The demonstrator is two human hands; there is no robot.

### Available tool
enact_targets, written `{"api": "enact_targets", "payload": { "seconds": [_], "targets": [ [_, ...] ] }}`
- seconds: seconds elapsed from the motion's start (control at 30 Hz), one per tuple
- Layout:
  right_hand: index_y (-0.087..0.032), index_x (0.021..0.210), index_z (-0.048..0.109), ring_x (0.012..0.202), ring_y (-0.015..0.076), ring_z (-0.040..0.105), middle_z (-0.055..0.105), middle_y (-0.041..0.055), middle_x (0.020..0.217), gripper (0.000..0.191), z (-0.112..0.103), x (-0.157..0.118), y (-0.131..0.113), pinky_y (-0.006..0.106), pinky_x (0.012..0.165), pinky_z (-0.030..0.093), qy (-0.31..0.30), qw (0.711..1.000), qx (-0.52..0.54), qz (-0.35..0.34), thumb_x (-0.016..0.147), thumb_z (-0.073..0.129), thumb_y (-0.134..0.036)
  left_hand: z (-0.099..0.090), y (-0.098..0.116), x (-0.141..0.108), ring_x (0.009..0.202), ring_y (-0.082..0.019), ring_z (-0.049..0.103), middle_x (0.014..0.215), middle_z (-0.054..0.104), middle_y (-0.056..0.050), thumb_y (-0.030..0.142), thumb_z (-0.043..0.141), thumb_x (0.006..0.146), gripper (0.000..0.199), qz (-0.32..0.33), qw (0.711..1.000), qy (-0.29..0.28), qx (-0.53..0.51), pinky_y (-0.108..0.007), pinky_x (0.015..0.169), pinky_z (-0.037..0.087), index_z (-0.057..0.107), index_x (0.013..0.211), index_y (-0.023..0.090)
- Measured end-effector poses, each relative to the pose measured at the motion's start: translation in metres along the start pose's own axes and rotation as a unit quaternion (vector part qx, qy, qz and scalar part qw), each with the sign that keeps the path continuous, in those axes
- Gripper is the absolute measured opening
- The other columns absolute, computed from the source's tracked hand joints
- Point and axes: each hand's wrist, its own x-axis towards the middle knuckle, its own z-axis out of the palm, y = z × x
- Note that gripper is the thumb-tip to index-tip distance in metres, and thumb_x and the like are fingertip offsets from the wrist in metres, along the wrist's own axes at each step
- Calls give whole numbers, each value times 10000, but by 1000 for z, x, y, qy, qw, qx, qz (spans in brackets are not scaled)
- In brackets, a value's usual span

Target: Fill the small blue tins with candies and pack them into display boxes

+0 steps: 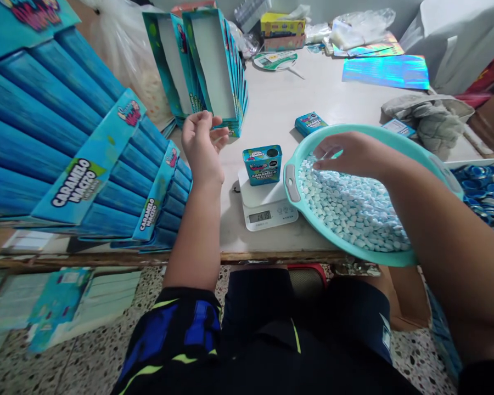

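My right hand (pixel 348 156) hangs inside a mint-green plastic basin (pixel 293 181), its fingers spread at the top of a heap of pale blue tablet-shaped candies (pixel 349 211). My left hand (pixel 201 147) is raised above the table, fingers loosely curled and holding nothing, close to a row of upright open teal boxes (pixel 216 71). Between my hands, a teal candy tin (pixel 262 164) stands on a white digital kitchen scale (pixel 265 211), whose display shows a reading too small to read exactly.
Stacks of blue printed display boxes (pixel 86 153) fill the left side. A second tin (pixel 310 123) lies behind the basin. Holographic sheets (pixel 385 71) and a grey cloth (pixel 426 120) lie beyond it. A tray of blue lids (pixel 480 189) sits at the right. The table's front edge (pixel 230 257) runs below the scale.
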Motion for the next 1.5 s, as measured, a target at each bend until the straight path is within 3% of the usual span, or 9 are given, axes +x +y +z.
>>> {"api": "enact_targets", "payload": {
  "seconds": [0.13,0.3,0.43,0.63,0.77,0.9,1.1,1.23,1.5],
  "targets": [
    [-240,1195,691,1043,244,655,680,80,1203,487,5,-5,-14,380,826,542,-126,992,24,1,789,820,-475,1,-3,1,993,-212,697,1031,690,-39,710,794,742,537,-5,1000,2,3,-286,765,575,606,1015,288],
    [-271,1272,638,1039,270,639,640,82,1235,591,7,-10,-23,408,838,536,-176,984,-26,-14,762,820,-510,6,-3,0,946,-203,701,1014,692,-51,690,782,763,525,-24,1000,-6,3,-284,767,564,623,1020,261],
    [-292,1341,582,1079,299,634,638,91,1264,650,4,-13,-27,407,828,531,-206,978,-34,6,767,786,-518,4,8,-6,1002,-251,702,1051,705,-93,574,869,701,551,-70,988,-132,34,-325,806,585,675,1071,216],
    [-295,1353,551,1118,321,624,619,86,1331,622,5,-16,-33,440,873,511,-212,976,-48,16,808,738,-532,4,11,-20,935,-309,729,1048,722,-124,198,931,503,698,-83,928,-302,201,-370,748,623,728,1171,198],
    [-257,1333,555,1136,335,621,621,109,1348,453,20,-18,-29,445,921,500,-171,983,-58,-29,955,551,-506,36,16,-23,905,-304,715,894,720,-86,170,885,490,515,-55,975,-189,101,-398,793,617,729,981,150],
    [-218,1341,562,1171,347,604,622,147,1321,440,37,-14,-22,470,1006,459,-101,987,-85,-91,1034,372,-469,94,35,-29,935,-233,697,914,712,-14,243,857,565,387,43,997,-50,-40,-346,866,596,690,911,200],
    [-137,1375,579,1222,426,532,554,241,1376,462,54,-16,-33,562,975,454,-9,972,-221,-73,1031,395,-385,163,21,-59,890,-232,700,908,736,-38,313,897,599,401,-14,981,-173,-85,-327,789,588,727,942,194],
    [-141,1499,495,1307,425,501,483,249,1498,514,57,-12,-37,533,1047,439,-41,981,-189,-1,1052,395,-374,166,5,-67,913,-253,714,918,761,-54,266,916,535,473,-28,971,-238,-20,-321,796,586,757,970,167],
    [-213,1591,415,1394,488,423,280,245,1655,853,30,2,-11,569,1082,437,-80,978,-151,116,957,450,-782,156,6,-66,864,-220,720,922,776,-58,261,918,542,519,-46,978,-200,-45,-282,752,577,764,1027,160]
  ]
}}
